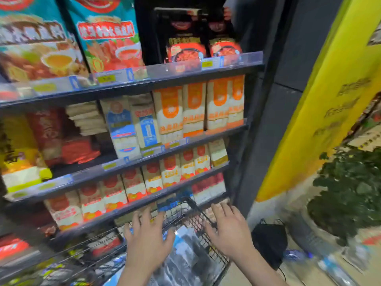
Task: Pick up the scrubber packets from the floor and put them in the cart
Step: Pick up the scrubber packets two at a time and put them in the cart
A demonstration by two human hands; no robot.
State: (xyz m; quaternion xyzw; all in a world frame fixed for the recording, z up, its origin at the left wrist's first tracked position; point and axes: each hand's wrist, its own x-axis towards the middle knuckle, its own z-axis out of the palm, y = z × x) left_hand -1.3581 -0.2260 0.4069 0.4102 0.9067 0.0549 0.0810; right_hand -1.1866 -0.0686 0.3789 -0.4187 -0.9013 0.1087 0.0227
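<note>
A black wire cart (191, 205) stands against the store shelves at the bottom centre. Inside it lie clear plastic packets with dark scrubbers (189, 250) and blue labels. My left hand (147, 238) hovers over the cart with its fingers spread and holds nothing. My right hand (228, 230) is spread over the cart's right rim, also holding nothing. Whether either hand touches the wire is blurred. No packet on the floor is plainly visible.
Shelves (144, 159) full of noodle and sauce packs rise right behind the cart. A black bag (270, 240) lies on the floor to the right, next to plastic bottles (329, 265), a potted plant (350, 195) and a yellow pillar (321, 112).
</note>
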